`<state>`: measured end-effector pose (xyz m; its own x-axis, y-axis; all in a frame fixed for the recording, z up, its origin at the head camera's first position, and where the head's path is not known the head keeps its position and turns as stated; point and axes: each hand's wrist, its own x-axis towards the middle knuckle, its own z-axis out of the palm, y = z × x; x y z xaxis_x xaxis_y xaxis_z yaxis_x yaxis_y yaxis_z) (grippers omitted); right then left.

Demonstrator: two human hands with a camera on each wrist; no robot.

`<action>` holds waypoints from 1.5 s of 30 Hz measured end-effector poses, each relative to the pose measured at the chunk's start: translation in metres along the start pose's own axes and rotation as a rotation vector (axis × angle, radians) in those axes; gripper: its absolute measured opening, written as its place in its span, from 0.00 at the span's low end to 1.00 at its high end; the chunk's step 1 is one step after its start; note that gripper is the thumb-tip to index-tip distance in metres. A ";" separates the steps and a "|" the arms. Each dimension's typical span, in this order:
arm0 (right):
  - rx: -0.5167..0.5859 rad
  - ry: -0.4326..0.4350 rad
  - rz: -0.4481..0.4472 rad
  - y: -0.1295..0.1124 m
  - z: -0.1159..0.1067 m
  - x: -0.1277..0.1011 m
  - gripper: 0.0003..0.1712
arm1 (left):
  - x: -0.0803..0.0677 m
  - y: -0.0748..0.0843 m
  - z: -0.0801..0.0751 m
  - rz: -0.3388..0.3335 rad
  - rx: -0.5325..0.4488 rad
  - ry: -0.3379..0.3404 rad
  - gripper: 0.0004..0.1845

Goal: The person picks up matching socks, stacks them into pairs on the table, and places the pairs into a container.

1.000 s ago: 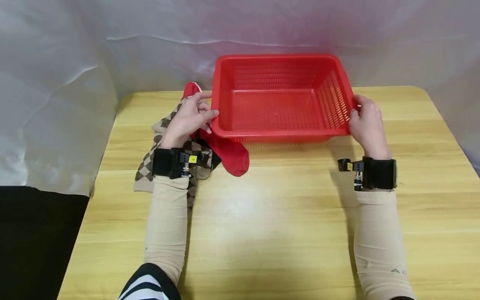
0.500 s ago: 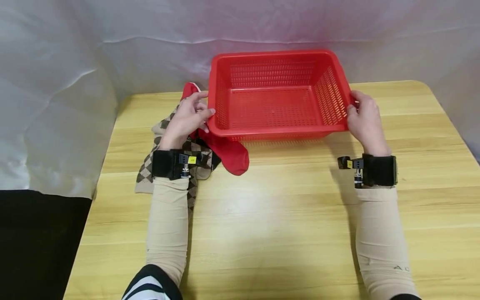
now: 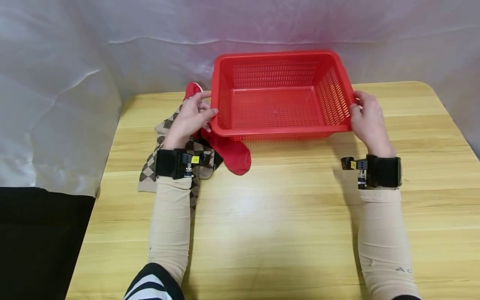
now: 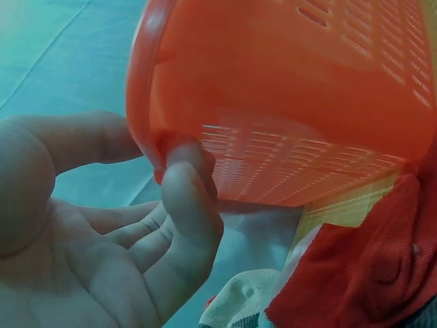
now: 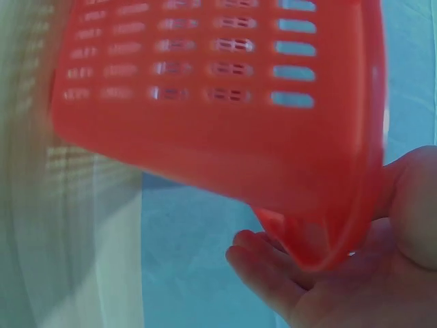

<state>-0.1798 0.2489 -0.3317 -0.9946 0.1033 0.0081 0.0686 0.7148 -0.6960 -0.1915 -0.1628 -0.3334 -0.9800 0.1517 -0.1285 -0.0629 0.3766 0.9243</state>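
Note:
A red plastic basket [image 3: 275, 109] with slotted walls is held by its two short ends at the back of the table, its open top tipped toward me. My left hand [image 3: 189, 118] pinches the left rim, with the thumb on the rim and a fingertip hooked beneath it in the left wrist view. On the opposite end, my right hand [image 3: 369, 123] grips the rim [image 5: 372, 157] between thumb and fingers. Below my left hand lies a bunch of socks: a red sock [image 3: 237, 157] and brown argyle socks [image 3: 150, 166], partly hidden by the arm.
The wooden table [image 3: 270, 229] stretches in front of the basket. A pale silvery sheet [image 3: 277, 25] hangs behind and to the left. Dark floor [image 3: 33, 241] shows past the table's left edge.
The basket's right end has risen slightly in the head view, along with my right hand. My left hand keeps its hold, and the socks lie as before.

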 end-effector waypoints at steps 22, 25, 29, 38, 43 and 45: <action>0.147 0.233 -0.548 -0.071 0.039 -0.043 0.14 | 0.009 -0.021 -0.014 0.058 0.441 0.225 0.14; 0.139 0.125 -0.644 -0.082 0.052 -0.052 0.12 | 0.010 -0.025 -0.013 0.023 0.474 0.194 0.12; 0.107 -0.001 -0.716 -0.090 0.065 -0.060 0.11 | 0.013 -0.033 -0.012 -0.046 0.518 0.149 0.14; 0.100 -0.148 -0.758 -0.093 0.078 -0.067 0.08 | 0.018 -0.037 -0.011 -0.134 0.530 0.068 0.18; 0.096 -0.160 -0.768 -0.093 0.079 -0.068 0.08 | 0.018 -0.037 -0.012 -0.116 0.491 0.110 0.16; 0.089 -0.160 -0.766 -0.093 0.079 -0.068 0.08 | 0.017 -0.036 -0.013 -0.094 0.462 0.141 0.15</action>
<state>-0.1252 0.1209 -0.3245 -0.7621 -0.5011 0.4101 -0.6402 0.4882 -0.5931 -0.2081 -0.1858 -0.3645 -0.9921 -0.0154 -0.1247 -0.0934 0.7539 0.6504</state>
